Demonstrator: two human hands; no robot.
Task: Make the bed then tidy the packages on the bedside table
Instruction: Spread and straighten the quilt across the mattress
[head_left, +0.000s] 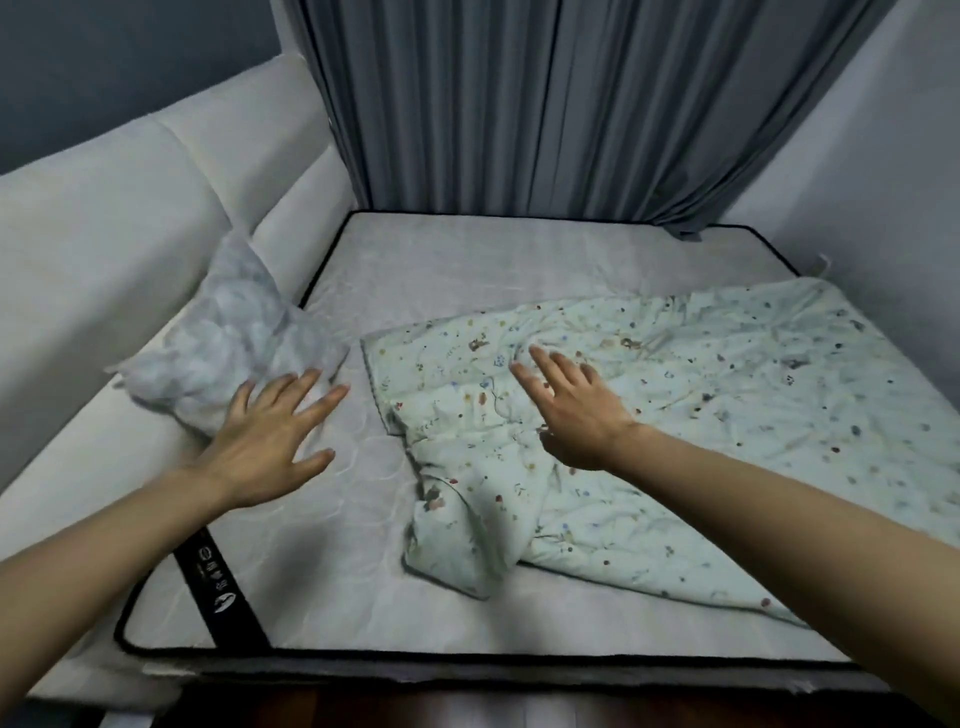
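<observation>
1. Clearly the quilt (649, 415) is the thing in hand: pale green with a small flower print, it lies rumpled over the right half of the mattress (467, 260), its long axis running from the near-left fold out toward the far-right corner.
2. Its left edge sits about mid-mattress, with the near-left corner doubled under into a thick lump close to the near edge.
3. The right hand (571, 410) lies over the quilt just inside that left edge, fingers spread and flat, gripping nothing that I can see.
4. The left hand (270, 441) is spread open too, over bare mattress near the left edge, its fingertips (311, 376) at or touching the pillow (234, 343).
5. That pillow, whitish and crumpled, sits at the left edge against the padded headboard (130, 234).
6. Likely next move: the right hand is the nearer to the quilt, whose bulk lies to its right, so pulling the left edge toward the pillow would spread it. The folded corner may drag.
7. A grey curtain (545, 104) hangs behind the far edge. No bedside table or packages are in view.
</observation>
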